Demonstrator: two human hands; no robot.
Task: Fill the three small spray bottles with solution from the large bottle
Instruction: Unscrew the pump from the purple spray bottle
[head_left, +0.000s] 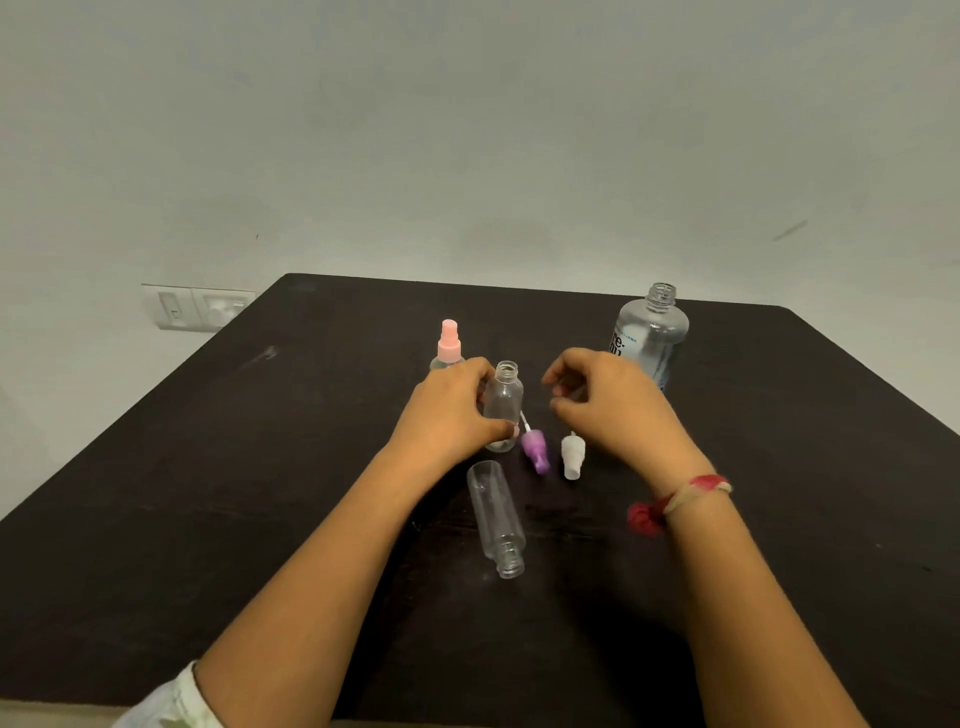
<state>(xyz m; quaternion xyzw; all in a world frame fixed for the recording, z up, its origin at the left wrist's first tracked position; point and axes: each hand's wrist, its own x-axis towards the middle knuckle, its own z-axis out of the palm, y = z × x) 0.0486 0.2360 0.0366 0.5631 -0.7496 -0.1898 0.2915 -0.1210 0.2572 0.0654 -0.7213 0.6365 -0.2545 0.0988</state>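
At the middle of the dark tabletop (260, 467), the left hand (447, 410) grips an upright, uncapped small clear plastic bottle (503, 400); the right hand (608, 400) hovers just beside it, fingers curled (whether they pinch anything, I cannot tell). Behind the right hand, toward the far right corner, stands the uncapped large clear bottle (654, 327), its partly hidden label (621, 343) showing "re".

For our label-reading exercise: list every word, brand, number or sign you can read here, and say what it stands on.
"re-": dark letters on the label of the large bottle; the line beneath is cut off by the right hand.
Small blue line above it: too small to read.
No text visible on the small spray bottles or the wall switch plate.
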